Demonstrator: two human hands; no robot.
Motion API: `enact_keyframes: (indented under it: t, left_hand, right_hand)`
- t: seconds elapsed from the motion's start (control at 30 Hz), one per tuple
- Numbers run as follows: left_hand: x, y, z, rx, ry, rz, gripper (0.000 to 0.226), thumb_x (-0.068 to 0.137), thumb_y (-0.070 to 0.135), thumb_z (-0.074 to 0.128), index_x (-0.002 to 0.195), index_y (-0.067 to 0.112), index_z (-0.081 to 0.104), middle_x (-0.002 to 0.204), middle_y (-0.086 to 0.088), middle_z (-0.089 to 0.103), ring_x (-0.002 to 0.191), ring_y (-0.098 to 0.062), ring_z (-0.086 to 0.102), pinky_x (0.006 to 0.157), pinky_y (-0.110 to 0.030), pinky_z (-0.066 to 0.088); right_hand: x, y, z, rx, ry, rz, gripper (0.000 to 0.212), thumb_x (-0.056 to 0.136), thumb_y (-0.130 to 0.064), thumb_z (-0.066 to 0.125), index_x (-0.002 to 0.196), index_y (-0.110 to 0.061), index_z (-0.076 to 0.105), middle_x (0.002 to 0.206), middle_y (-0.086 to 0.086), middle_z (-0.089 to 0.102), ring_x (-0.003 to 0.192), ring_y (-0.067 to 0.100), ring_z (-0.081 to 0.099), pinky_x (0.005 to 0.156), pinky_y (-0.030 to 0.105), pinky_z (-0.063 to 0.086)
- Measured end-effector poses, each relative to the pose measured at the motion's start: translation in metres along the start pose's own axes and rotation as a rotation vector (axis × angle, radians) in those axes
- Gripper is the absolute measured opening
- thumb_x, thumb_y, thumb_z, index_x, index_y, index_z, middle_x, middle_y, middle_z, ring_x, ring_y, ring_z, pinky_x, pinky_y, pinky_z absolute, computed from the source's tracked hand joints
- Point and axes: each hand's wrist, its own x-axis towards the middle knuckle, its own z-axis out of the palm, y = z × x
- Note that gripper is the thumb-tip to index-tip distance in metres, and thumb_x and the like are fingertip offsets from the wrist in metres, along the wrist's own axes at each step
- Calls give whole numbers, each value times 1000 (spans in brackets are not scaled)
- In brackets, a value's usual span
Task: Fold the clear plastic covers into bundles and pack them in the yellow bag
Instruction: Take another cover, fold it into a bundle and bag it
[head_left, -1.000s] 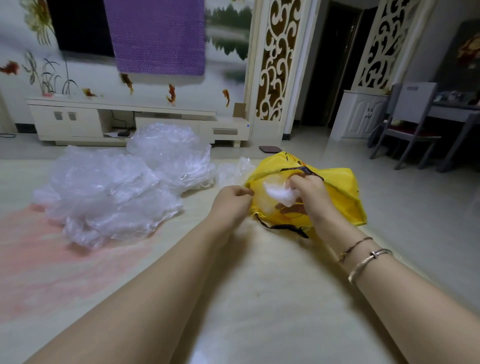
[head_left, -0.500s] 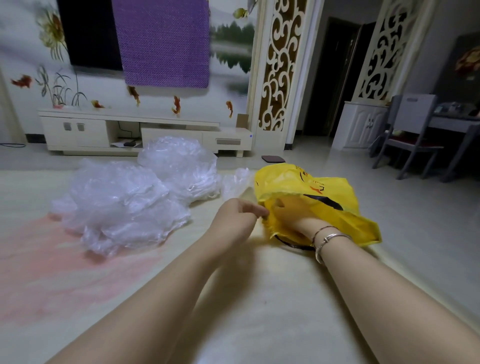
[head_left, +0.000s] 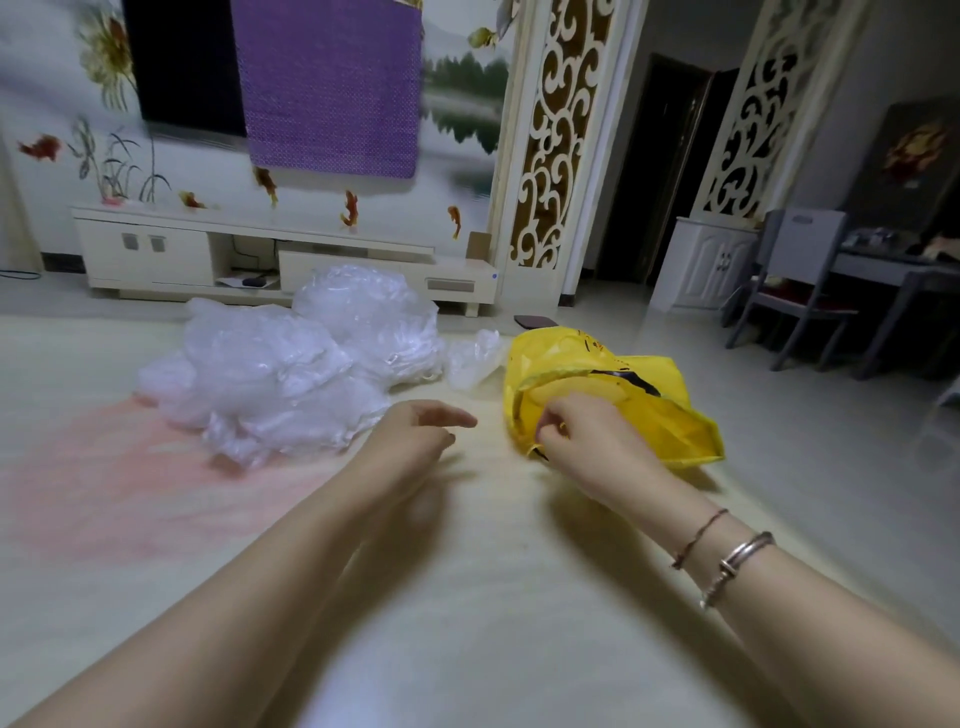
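The yellow bag (head_left: 670, 410) lies open on the pale surface, right of centre, its mouth facing me. At the near rim of that mouth my right hand (head_left: 576, 431) pinches the bag's edge with curled fingers. My left hand (head_left: 415, 431) hovers a little left of the bag, fingers relaxed and pointing right, holding nothing. A big heap of crumpled clear plastic covers (head_left: 291, 374) sits further left and behind. One small loose cover (head_left: 472, 358) lies between the heap and the bag. The bag's inside is mostly hidden.
The pale surface has a pink patch (head_left: 130, 483) at the left. Behind stand a white TV cabinet (head_left: 208, 254), a carved screen (head_left: 550, 156) and a dark flat object (head_left: 535, 320) on the floor. A grey chair (head_left: 795, 291) and table stand at the right.
My right hand carried a white bundle into the yellow bag, then came back out to the rim without it. My left hand let go of the bag's edge and drew left.
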Motion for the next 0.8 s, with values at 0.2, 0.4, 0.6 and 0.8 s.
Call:
enact_keyframes:
  t: [0.2, 0.4, 0.6, 0.8]
  left_hand:
    - [-13, -21, -40, -146, 188, -46, 36, 87, -12, 42, 89, 14, 68, 111, -4, 68, 98, -18, 65, 79, -24, 50]
    - [2, -23, -43, -215, 179, -90, 35, 88, -9, 39, 95, 12, 67, 106, -1, 68, 97, -17, 67, 81, -31, 51]
    - [6, -27, -47, -244, 195, -142, 38, 87, -10, 37, 95, 10, 67, 106, -3, 68, 99, -18, 67, 86, -32, 52]
    - [2, -26, -47, -195, 211, -83, 35, 87, -6, 42, 96, 15, 68, 107, 0, 68, 99, -14, 66, 90, -38, 51]
  right_hand:
    - [37, -53, 34, 254, -3, -108, 20, 86, -15, 48, 96, -14, 66, 113, 3, 55, 96, 20, 57, 84, 34, 47]
    - [95, -74, 72, 273, -65, 108, 31, 93, -22, 46, 121, -12, 55, 158, 16, 1, 134, 37, 36, 106, 34, 34]
    - [119, -72, 84, 233, -182, 265, 30, 96, -14, 37, 119, 1, 50, 138, 23, 36, 123, 37, 41, 100, 35, 36]
    - [81, -88, 57, 423, -78, 139, 25, 88, -3, 40, 66, -1, 50, 73, 15, 51, 75, 34, 45, 56, 32, 37]
